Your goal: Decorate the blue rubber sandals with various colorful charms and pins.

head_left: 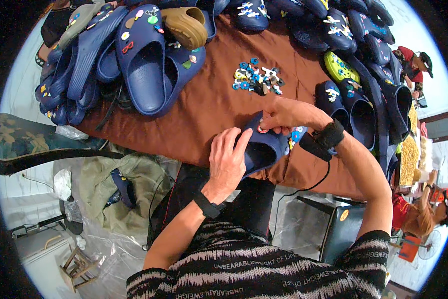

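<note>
A navy foam clog (pixel 260 154) is near the table's front edge, its opening facing me. My left hand (pixel 227 158) is closed around the clog's left side, fingers over its upper. With thumb and fingertips bent together, my right hand (pixel 289 115) presses at a small round red and white shoe charm (pixel 262 129) on the clog's toe part. More colourful charms (pixel 296 137) show on the clog's right side, beside my right wrist. Beyond my hands lies a loose pile of small charms (pixel 256 77) in blue, white, black and yellow.
Brown cloth (pixel 209 107) covers the table. Decorated navy clogs (pixel 146 65) crowd its left side, with a tan clog (pixel 185 26) among them. Others (pixel 361 114) line the right, near a lime clog (pixel 341 67). A cable (pixel 304 189) hangs over the front edge. People (pixel 418 214) sit at far right.
</note>
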Demonstrator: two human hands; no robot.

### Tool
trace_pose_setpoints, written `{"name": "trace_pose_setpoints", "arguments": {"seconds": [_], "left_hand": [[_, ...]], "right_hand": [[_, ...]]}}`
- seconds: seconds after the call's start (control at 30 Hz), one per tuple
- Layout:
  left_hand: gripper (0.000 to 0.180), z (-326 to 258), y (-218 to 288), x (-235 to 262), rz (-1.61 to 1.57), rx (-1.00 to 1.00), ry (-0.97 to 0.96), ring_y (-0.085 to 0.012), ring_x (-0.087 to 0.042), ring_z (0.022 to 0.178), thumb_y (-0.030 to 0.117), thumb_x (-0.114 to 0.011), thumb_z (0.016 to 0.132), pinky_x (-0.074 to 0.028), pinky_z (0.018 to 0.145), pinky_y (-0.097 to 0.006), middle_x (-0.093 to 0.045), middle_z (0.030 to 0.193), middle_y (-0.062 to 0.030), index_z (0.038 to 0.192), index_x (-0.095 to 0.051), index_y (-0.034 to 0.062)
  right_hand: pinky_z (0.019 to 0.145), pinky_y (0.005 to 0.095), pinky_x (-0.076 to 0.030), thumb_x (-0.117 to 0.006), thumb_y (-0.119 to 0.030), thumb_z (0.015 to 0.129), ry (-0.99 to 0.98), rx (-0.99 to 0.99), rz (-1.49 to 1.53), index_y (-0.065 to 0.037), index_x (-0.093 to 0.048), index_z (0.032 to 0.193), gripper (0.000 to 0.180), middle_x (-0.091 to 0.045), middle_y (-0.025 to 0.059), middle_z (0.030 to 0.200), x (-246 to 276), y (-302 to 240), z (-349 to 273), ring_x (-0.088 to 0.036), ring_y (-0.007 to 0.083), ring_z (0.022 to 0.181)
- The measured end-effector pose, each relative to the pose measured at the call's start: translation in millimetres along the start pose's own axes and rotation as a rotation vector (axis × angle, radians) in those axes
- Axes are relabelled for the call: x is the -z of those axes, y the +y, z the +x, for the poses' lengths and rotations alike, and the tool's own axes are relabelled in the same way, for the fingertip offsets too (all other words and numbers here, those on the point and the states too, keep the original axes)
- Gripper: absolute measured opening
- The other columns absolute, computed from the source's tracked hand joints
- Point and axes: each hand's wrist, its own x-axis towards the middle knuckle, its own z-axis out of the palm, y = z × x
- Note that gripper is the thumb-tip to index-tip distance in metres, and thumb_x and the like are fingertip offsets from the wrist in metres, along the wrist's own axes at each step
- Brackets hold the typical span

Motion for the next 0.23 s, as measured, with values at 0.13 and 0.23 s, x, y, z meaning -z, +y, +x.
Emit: {"name": "trace_pose_setpoints", "arguments": {"seconds": [0.13, 0.23], "left_hand": [[0.05, 6.0, 1.9, 0.3, -0.024, 0.027, 0.009, -0.036, -0.055, 0.117, -0.003, -0.061, 0.083, -0.046, 0.102, -0.048, -0.056, 0.124, -0.0138, 0.131, -0.06, 0.0076], [0.051, 11.8, -1.0, -4.2, -0.088, 0.076, 0.033, -0.0376, -0.054, 0.119, -0.005, -0.06, 0.082, -0.046, 0.103, -0.047, -0.056, 0.128, -0.0161, 0.132, -0.059, 0.0074]], "right_hand": [[0.049, 0.03, -0.051, -0.07, -0.038, 0.093, -0.051, -0.095, -0.085, 0.0, -0.067, 0.086, 0.039, -0.064, 0.0055, 0.066, -2.1, -0.6, 11.5, -0.065, 0.0159, 0.057], [0.051, 0.0317, -0.055, -0.073, -0.047, 0.089, -0.083, -0.073, -0.094, -0.003, -0.07, 0.089, 0.044, -0.066, 0.0074, 0.066, -3.1, 14.2, 24.4, -0.067, 0.0185, 0.057]]}}
